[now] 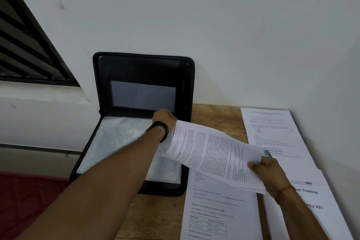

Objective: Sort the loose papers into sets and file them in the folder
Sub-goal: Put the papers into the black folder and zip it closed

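Note:
A black zip folder (187, 91) lies open on the wooden table, its lid leaning against the wall and clear plastic sleeves (116, 142) spread over its lower half. My left hand (164, 118), with a black band on the wrist, reaches to the sleeves' far edge near the hinge; its fingers are hidden from me. My right hand (266, 169) pinches a set of printed sheets (214, 154) by the near right corner. The set hangs tilted above the folder's right edge, its far end beside my left wrist.
Three more paper stacks lie on the table (214, 113): one at the back right (272, 128), one in front of the folder (220, 210), and one headed "Training" at the far right (311, 200). A white wall stands behind. Dark red fabric (25, 200) lies lower left.

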